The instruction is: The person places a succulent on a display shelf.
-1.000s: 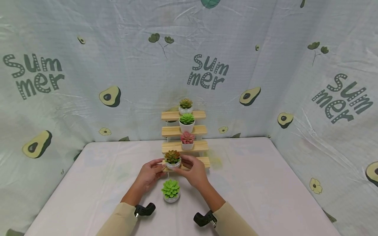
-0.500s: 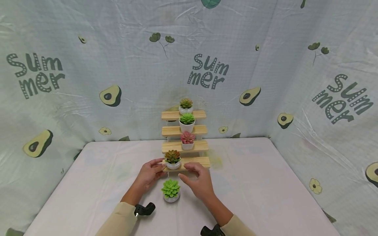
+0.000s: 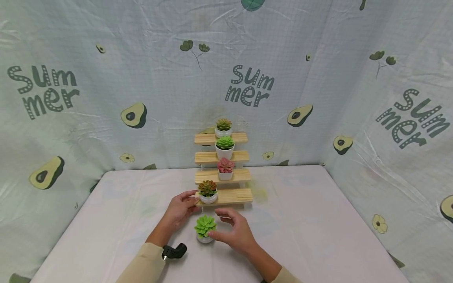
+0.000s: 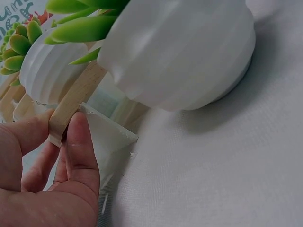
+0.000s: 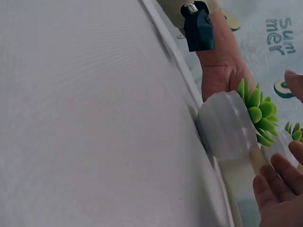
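A wooden tiered plant stand [image 3: 233,196] stands at the back of the table. My left hand [image 3: 180,210] pinches the left end of its lowest slat [image 4: 75,101] between thumb and fingers. On that slat, close to the hand, sits a reddish-green succulent [image 3: 207,192] in a white pot. In front of the stand, a bright green succulent [image 3: 205,227] in a ribbed white pot [image 5: 227,125] stands on the table. My right hand [image 3: 237,234] is just right of it, thumb and fingers spread apart around nothing. Whether the thumb touches the plant I cannot tell.
Higher slats of the stand hold a pink succulent [image 3: 225,169], a green succulent [image 3: 225,147] and a yellowish-green succulent [image 3: 223,127], all in white pots. A printed cloth [image 3: 170,90] hangs behind the white-covered table [image 3: 301,220].
My right hand has let go of the reddish-green succulent's pot and moved down toward me, beside the bright green succulent. My left hand stays on the slat.
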`<state>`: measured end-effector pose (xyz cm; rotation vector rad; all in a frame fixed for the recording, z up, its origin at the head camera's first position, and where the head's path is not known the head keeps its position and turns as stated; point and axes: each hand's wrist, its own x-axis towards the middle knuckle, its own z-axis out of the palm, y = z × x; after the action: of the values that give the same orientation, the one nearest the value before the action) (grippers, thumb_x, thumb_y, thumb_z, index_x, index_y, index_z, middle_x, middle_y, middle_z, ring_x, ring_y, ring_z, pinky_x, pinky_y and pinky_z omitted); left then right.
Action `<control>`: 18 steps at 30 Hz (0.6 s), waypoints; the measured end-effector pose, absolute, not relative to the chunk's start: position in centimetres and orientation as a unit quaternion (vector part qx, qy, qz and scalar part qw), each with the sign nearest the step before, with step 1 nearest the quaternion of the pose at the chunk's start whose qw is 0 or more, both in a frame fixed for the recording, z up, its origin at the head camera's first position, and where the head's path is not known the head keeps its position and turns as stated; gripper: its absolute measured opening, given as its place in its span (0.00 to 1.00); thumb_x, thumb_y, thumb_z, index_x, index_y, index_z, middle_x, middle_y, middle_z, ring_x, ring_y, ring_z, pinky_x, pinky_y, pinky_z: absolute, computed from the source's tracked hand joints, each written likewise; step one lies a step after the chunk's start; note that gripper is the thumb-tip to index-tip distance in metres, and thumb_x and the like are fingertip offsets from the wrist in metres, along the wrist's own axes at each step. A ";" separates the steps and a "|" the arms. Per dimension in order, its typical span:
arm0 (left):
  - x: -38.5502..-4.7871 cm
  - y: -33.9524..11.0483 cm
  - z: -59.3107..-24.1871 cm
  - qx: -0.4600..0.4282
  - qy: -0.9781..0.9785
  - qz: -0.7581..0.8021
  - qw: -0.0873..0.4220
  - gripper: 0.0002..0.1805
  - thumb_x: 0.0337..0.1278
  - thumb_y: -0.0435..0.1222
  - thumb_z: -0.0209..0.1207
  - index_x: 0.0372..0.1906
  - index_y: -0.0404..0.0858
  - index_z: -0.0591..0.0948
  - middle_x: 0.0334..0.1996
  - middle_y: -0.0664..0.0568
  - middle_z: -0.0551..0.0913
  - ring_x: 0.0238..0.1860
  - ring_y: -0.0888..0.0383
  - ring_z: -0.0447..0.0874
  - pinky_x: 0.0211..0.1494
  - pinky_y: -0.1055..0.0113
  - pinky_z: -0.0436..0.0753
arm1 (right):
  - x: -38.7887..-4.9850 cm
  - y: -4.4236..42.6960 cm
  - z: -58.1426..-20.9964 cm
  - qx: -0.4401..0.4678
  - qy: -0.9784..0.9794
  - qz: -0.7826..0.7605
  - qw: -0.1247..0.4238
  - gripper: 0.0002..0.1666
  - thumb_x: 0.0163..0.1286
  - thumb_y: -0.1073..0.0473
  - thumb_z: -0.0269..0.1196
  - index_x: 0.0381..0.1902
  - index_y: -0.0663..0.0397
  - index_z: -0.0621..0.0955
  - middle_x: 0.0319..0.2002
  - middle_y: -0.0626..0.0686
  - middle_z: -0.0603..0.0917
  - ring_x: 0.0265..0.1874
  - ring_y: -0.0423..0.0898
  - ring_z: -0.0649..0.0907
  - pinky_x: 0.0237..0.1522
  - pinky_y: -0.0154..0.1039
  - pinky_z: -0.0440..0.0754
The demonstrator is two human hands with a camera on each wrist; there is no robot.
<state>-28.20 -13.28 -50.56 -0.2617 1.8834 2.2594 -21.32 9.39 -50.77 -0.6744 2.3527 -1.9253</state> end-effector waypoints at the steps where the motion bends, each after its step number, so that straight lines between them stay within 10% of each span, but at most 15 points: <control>1: -28.2 -13.3 -50.6 -0.089 0.635 0.761 0.094 0.25 0.72 0.28 0.59 0.69 0.28 0.71 0.45 0.48 0.85 0.38 0.61 0.86 0.43 0.69 0.88 | -21.3 9.4 -50.9 -0.216 0.758 -0.614 0.026 0.39 0.57 0.55 0.79 0.64 0.62 0.78 0.62 0.61 0.81 0.63 0.59 0.80 0.66 0.54 0.80; 18: -28.2 -13.4 -50.4 -0.095 0.645 0.752 0.096 0.24 0.73 0.29 0.58 0.70 0.31 0.72 0.49 0.46 0.84 0.40 0.61 0.85 0.45 0.68 0.88 | -21.5 7.9 -51.7 -0.188 0.807 -0.547 0.119 0.41 0.53 0.52 0.82 0.63 0.53 0.78 0.58 0.50 0.84 0.55 0.43 0.86 0.57 0.31 0.84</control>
<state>-28.16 -13.45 -50.35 -0.2820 1.9109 2.2283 -21.51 7.93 -51.65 -0.5489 2.3605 -1.5981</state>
